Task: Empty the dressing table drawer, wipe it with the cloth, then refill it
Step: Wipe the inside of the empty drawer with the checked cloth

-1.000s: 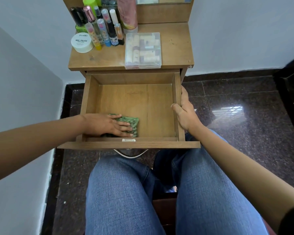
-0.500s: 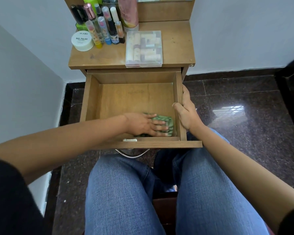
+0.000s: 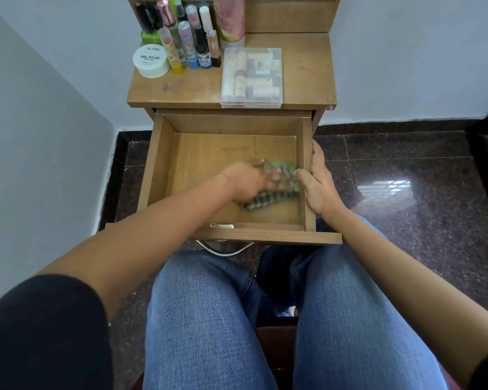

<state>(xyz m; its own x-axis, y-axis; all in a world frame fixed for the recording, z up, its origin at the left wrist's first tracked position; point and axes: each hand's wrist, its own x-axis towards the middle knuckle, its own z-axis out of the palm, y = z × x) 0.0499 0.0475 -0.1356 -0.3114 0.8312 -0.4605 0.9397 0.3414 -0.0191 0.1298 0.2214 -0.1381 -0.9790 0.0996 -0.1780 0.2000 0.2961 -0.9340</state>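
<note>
The white jar [image 3: 151, 61] lid reads "NAIL POLISH"; a dark tube [image 3: 203, 56] shows "NIVE".

One open wooden drawer [image 3: 152, 164] holds one green cloth [image 3: 282, 168]. On the counter [image 3: 302, 66] above stand one round white tub [image 3: 151, 61], one clear plastic box [image 3: 251, 77] packed with small tubes, one tall pink bottle [image 3: 231, 18], and roughly ten slim bottles and tubes [image 3: 186, 43], clustered too tightly for an exact count.

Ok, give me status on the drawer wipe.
Left hand presses green cloth to drawer floor, right side. Right hand grips drawer's right wall. Nothing else in drawer; bottles, clear box on tabletop.
</note>
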